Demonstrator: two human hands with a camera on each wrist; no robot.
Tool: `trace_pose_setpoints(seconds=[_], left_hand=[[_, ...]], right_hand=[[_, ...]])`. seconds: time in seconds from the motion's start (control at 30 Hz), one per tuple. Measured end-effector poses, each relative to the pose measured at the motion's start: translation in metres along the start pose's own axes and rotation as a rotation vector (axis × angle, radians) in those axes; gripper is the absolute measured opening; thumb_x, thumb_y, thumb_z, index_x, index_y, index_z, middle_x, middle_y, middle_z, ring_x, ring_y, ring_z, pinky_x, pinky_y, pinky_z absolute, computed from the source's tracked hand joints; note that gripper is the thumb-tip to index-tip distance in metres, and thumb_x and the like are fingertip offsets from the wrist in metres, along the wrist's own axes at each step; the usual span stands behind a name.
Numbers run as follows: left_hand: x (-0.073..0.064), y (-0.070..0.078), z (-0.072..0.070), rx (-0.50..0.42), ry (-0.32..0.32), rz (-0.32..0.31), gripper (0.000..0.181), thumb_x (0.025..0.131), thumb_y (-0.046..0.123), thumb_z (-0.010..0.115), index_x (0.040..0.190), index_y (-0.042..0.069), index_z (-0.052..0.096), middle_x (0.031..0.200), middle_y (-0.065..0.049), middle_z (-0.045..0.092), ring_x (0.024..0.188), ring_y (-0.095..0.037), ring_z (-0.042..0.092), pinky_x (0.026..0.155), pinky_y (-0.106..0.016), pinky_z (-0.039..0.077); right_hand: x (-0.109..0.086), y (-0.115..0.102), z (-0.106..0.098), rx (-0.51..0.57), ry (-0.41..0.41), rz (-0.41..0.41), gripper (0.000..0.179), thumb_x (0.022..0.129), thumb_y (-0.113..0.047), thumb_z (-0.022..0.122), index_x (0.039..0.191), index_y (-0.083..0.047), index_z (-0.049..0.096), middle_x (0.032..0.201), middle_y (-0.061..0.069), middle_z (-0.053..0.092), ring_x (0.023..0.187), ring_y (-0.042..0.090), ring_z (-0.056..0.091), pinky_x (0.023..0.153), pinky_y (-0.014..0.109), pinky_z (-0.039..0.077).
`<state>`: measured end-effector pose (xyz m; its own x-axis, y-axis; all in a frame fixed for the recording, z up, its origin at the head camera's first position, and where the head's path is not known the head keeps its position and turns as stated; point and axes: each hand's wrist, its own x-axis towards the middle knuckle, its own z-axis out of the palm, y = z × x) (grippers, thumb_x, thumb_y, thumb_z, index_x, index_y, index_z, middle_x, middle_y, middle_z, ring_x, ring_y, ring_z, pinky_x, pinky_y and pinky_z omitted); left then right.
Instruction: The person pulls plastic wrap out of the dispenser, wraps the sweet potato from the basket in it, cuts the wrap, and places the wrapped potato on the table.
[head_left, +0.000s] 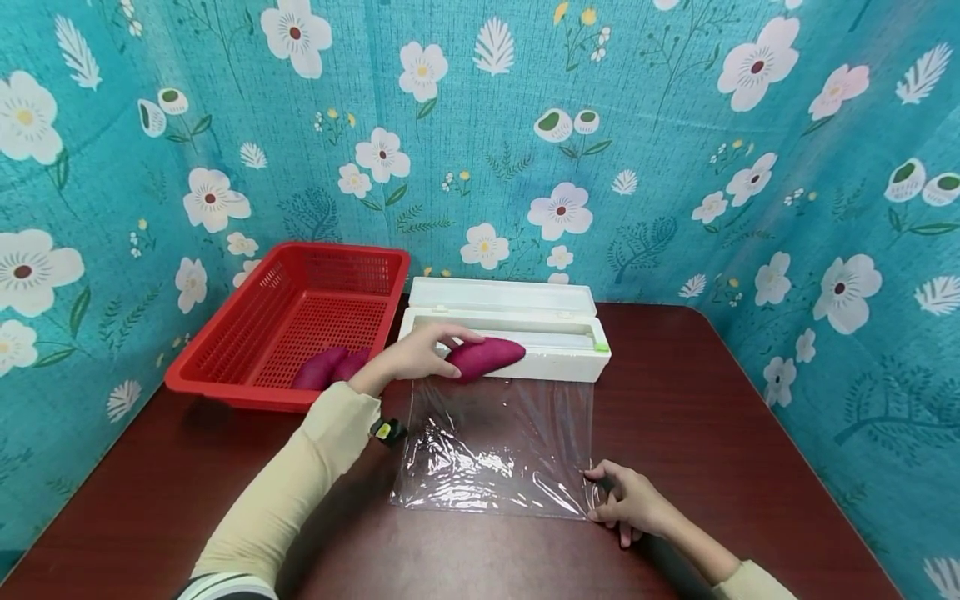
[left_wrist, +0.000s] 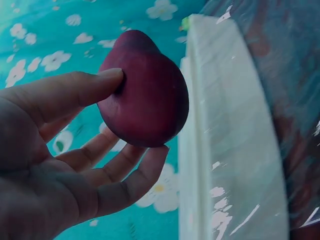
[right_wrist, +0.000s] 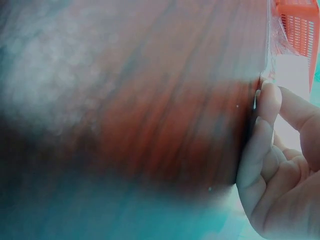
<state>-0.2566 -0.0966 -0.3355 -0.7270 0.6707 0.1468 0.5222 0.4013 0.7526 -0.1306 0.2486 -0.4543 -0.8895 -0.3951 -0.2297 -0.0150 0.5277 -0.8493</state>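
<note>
My left hand (head_left: 420, 354) grips a purple sweet potato (head_left: 487, 358) above the front of the white cling film box (head_left: 555, 365). In the left wrist view, the thumb presses one side of the sweet potato (left_wrist: 145, 95) and the fingertips support it from below. A clear sheet of cling film (head_left: 495, 450) stretches from the box toward me over the table. At its near right corner my right hand (head_left: 630, 500) pinches the film's edge. The right wrist view shows thumb and fingers (right_wrist: 270, 105) of that hand close together at the edge.
A red plastic basket (head_left: 225, 392) stands at the left, with purple sweet potatoes (head_left: 321, 369) in its near corner. The box's lid (head_left: 502, 296) is raised at the back. A bright green piece (head_left: 602, 347) sits at the box's right end. Flowered teal cloth (head_left: 480, 150) surrounds the dark table (head_left: 675, 400).
</note>
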Motion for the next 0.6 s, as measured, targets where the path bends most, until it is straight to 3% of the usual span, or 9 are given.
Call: trace_pose_setpoints(seconds=[0.23, 0.43, 0.6], left_hand=[[0.001, -0.004, 0.03, -0.026, -0.117, -0.028, 0.05, 0.071, -0.007, 0.068, 0.118, 0.002, 0.056, 0.117, -0.011, 0.055, 0.096, -0.023, 0.053, 0.083, -0.039, 0.043], [0.001, -0.008, 0.05, 0.023, -0.161, -0.009, 0.052, 0.067, -0.007, 0.071, 0.116, 0.004, 0.059, 0.108, -0.006, 0.058, 0.083, -0.014, 0.05, 0.071, -0.027, 0.044], [-0.001, -0.012, 0.063, 0.003, -0.203, -0.001, 0.051, 0.065, -0.01, 0.071, 0.113, 0.004, 0.061, 0.107, -0.005, 0.058, 0.085, -0.012, 0.046, 0.076, -0.028, 0.044]], right_hand=[[0.0, 0.002, -0.001, -0.003, 0.0, -0.009, 0.049, 0.071, -0.01, 0.073, 0.112, 0.0, 0.05, 0.052, 0.009, 0.052, 0.035, 0.021, 0.052, 0.029, 0.031, 0.04], [0.0, 0.002, -0.001, -0.009, 0.006, -0.017, 0.049, 0.07, -0.01, 0.074, 0.112, 0.001, 0.05, 0.053, 0.009, 0.052, 0.034, 0.02, 0.052, 0.028, 0.03, 0.039], [0.0, 0.002, -0.001, -0.025, 0.005, -0.023, 0.049, 0.07, -0.011, 0.074, 0.112, 0.0, 0.05, 0.053, 0.008, 0.053, 0.035, 0.02, 0.053, 0.029, 0.03, 0.039]])
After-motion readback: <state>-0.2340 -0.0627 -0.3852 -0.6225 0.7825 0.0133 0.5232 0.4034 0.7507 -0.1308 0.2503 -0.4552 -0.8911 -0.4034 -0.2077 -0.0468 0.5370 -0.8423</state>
